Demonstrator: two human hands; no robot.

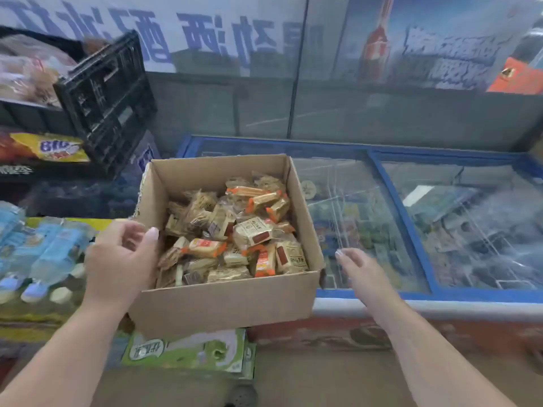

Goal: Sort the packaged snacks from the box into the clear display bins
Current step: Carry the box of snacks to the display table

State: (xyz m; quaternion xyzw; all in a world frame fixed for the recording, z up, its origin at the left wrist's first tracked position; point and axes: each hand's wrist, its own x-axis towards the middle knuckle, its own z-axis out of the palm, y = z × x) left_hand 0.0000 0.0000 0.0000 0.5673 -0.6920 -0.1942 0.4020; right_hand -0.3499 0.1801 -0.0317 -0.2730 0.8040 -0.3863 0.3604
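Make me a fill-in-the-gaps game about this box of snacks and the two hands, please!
The snacks lie in a box made of ____.
The freezer lid has a frame coloured ____.
The right hand touches nothing; the left hand holds one wall of the ____.
Missing words: cardboard, blue, box.

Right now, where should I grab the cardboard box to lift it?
By its two side walls at the top rim, one hand per side. The cardboard box is open-topped, wide and full of snacks; the left hand pinches the left wall, the right hand hangs open beside the right.
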